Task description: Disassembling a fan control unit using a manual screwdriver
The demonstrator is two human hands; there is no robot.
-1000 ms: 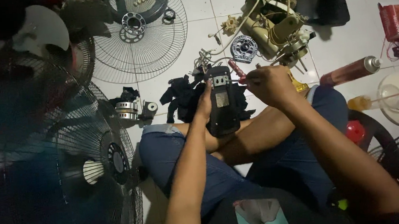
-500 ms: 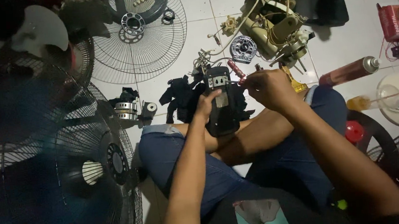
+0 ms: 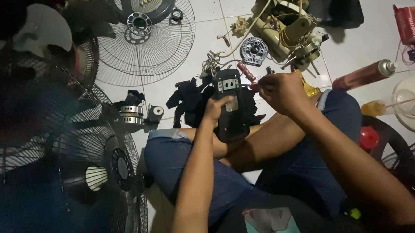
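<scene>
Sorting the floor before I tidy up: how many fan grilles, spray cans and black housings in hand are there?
Round wire fan grilles: 2
Spray cans: 1
Black housings, held by left hand, right hand beside it: 1
Total: 4

Single head view (worn), looking steeply down, close over lap and tiled floor (image 3: pixel 202 39).

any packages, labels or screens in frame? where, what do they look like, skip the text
Red carton: far right on the white tile floor, boxy, red with pale print.
Spray can: lying on the floor right of the right hand, cylinder, reddish-brown label, silver cap.
No screens.
</scene>
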